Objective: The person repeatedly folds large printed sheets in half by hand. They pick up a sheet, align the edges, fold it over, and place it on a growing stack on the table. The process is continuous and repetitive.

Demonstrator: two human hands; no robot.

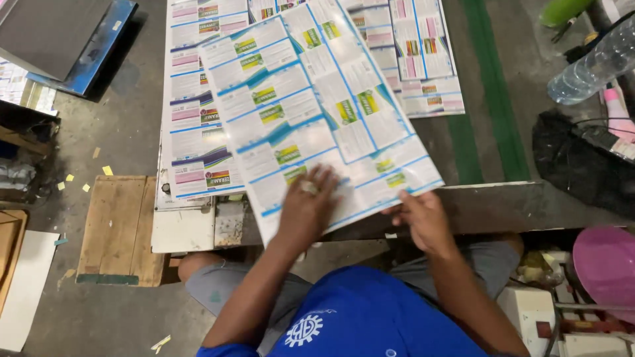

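A large glossy printed sheet of white labels ruled with blue lines and green-and-yellow blocks [317, 112] is laid slantwise on the worktable [489, 205], its near corner overhanging the table's front edge above the person's lap. The left hand [305, 206] is pressed flat on the sheet's near part, fingers spread, nothing being clamped. The right hand [421, 218] is set at the sheet's near right edge, fingers curled against it; whether the edge is pinched cannot be told. A second stack of printed sheets with pink and purple bands [192, 119] is seen under its left side, and further sheets [423, 59] beyond its right edge. A green stripe [493, 92] is run along the bare right part of the table. A clear plastic bottle [589, 66] and a black bag [575, 158] are kept well apart on the right. A wooden board [119, 228] lies below, left.
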